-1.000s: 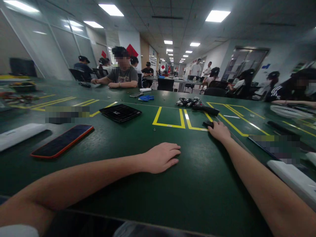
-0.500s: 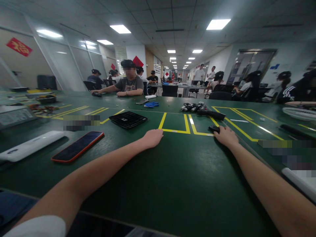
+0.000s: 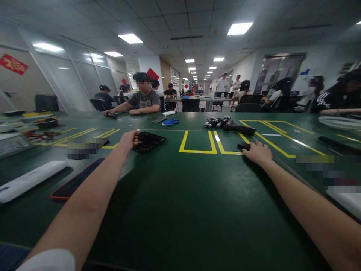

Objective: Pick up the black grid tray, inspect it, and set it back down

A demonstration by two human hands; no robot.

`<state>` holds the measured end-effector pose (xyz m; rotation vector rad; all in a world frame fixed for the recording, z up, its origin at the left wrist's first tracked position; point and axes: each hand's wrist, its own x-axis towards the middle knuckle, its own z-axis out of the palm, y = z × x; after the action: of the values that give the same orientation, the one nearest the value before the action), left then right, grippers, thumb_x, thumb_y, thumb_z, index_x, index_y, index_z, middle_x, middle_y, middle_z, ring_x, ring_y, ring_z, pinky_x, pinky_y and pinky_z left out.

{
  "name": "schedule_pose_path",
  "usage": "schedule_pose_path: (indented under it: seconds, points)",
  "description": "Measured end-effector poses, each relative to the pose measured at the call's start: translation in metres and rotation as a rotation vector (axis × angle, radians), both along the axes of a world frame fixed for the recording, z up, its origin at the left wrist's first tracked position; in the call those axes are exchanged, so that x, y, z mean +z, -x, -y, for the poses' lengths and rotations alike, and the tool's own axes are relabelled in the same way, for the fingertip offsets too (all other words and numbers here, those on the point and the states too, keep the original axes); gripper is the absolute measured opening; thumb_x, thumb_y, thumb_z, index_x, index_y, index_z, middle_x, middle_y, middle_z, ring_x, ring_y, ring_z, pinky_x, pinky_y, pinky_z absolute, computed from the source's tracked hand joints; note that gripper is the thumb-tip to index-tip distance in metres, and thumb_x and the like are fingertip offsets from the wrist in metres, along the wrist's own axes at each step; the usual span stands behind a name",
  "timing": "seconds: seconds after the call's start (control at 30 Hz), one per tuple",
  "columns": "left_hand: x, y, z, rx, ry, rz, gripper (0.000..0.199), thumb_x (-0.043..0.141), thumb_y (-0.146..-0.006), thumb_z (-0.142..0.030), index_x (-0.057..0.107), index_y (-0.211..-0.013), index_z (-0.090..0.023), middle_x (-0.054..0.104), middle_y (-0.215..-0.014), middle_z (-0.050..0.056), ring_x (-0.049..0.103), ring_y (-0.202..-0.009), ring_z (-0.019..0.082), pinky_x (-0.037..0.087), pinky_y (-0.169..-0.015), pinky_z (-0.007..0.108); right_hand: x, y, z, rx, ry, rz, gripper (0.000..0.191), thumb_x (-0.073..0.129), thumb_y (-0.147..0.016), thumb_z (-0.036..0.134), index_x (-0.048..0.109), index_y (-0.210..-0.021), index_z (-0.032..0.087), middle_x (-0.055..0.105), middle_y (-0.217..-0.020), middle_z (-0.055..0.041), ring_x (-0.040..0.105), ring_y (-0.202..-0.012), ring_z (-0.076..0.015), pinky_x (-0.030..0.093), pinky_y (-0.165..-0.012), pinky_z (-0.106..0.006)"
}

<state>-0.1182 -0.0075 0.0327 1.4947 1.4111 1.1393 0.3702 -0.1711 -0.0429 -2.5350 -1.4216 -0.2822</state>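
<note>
My left hand (image 3: pixel 129 139) is at the left side of a flat black tray-like panel (image 3: pixel 152 142) with a gridded surface. Its fingers are curled closed on the panel's edge, and the hand covers that corner. The panel lies on the green tabletop (image 3: pixel 180 195). Farther right, my right hand (image 3: pixel 258 153) rests on the table with its fingers closed on a small black object (image 3: pixel 243 145); its exact kind is hard to make out. This object sits at the near end of a yellow-taped outline (image 3: pixel 232 153).
Under my left forearm lies a phone with an orange edge (image 3: pixel 73 184), beside a long white case (image 3: pixel 34 180). Bundled black cables (image 3: pixel 220 122) and a blue glove (image 3: pixel 170 122) lie farther back. Across the table sits a person in a grey shirt (image 3: pixel 145 102).
My left hand has moved left and away from me, from bare table to the black panel's edge. My right hand stays on the small black object. The view has shifted slightly.
</note>
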Motion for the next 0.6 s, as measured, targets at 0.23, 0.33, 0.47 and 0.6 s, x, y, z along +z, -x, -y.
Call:
schedule_pose_path:
  seconds: [0.23,0.33,0.47,0.6]
  points:
    - [-0.018,0.004,-0.023,0.200,0.146,-0.794,0.034,0.052,-0.087,-0.031,0.052,-0.116,-0.014,0.054,-0.115,0.009,0.056,-0.097,0.021,0.049,-0.081,0.041,-0.004,-0.004,-0.009,0.047,-0.020,-0.038,0.049,0.042,-0.081,0.040,0.053,-0.111,0.003,0.053,-0.117,-0.0239,0.046,-0.111,-0.0381,0.036,-0.088,-0.047]
    - [-0.018,0.002,-0.025,0.157,0.133,-0.968,0.035,0.053,-0.086,-0.032,0.052,-0.114,-0.012,0.055,-0.114,0.010,0.056,-0.098,0.022,0.048,-0.081,0.041,-0.002,-0.007,-0.010,0.097,-0.054,-0.118,0.043,0.047,-0.080,0.031,0.055,-0.109,0.001,0.056,-0.113,-0.0249,0.047,-0.111,-0.0355,0.033,-0.093,-0.046]
    - [-0.022,-0.016,-0.008,0.097,0.054,-1.060,0.043,0.058,-0.078,-0.046,0.061,-0.088,-0.005,0.060,-0.105,0.020,0.054,-0.103,0.033,0.043,-0.080,0.038,0.004,0.012,-0.010,0.164,-0.096,-0.213,0.045,0.051,-0.079,0.032,0.053,-0.118,0.009,0.058,-0.117,-0.0150,0.051,-0.111,-0.0262,0.036,-0.095,-0.037]
    - [-0.034,-0.070,0.029,0.013,-0.191,-0.906,0.038,0.053,-0.079,-0.050,0.059,-0.087,-0.013,0.064,-0.087,0.013,0.060,-0.086,0.027,0.041,-0.063,0.027,0.005,0.067,-0.007,0.429,-0.281,-0.639,0.049,0.059,-0.074,0.029,0.052,-0.120,0.013,0.059,-0.116,-0.0095,0.055,-0.104,-0.0189,0.040,-0.094,-0.031]
